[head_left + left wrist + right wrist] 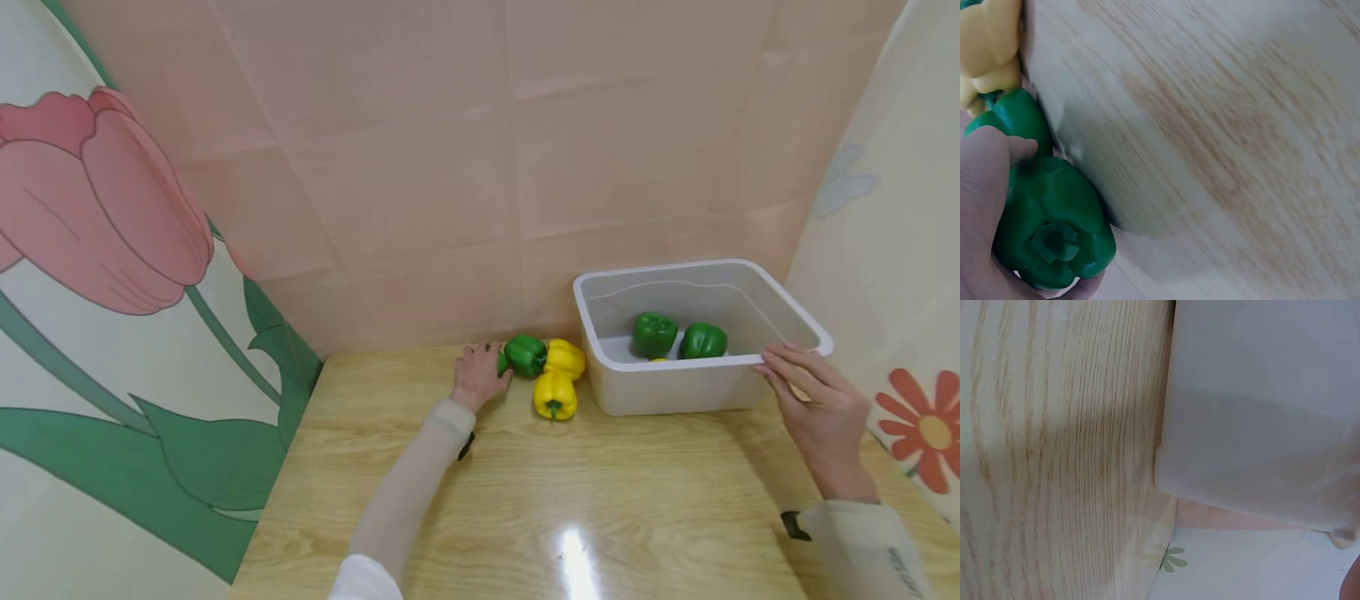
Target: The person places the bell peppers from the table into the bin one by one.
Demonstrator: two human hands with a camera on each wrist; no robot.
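Observation:
My left hand (480,377) curls its fingers and thumb round a green bell pepper (1054,219) on the table, its stem end facing the left wrist camera. Touching that pepper, or nearly so, is a second green bell pepper (525,356). Two yellow bell peppers (555,395) sit just right of it, beside a white plastic bin (675,392). At the bin's near right corner my right hand (825,408) grips the rim. Inside the bin are two green bell peppers (703,341) and a sliver of something yellow, mostly hidden by the front wall.
The wood-grain table (525,500) meets a pink cloth backdrop (420,208) at its back edge. Panels printed with a tulip (142,217) and a red flower (933,432) stand at the left and right. The bin is close to the backdrop.

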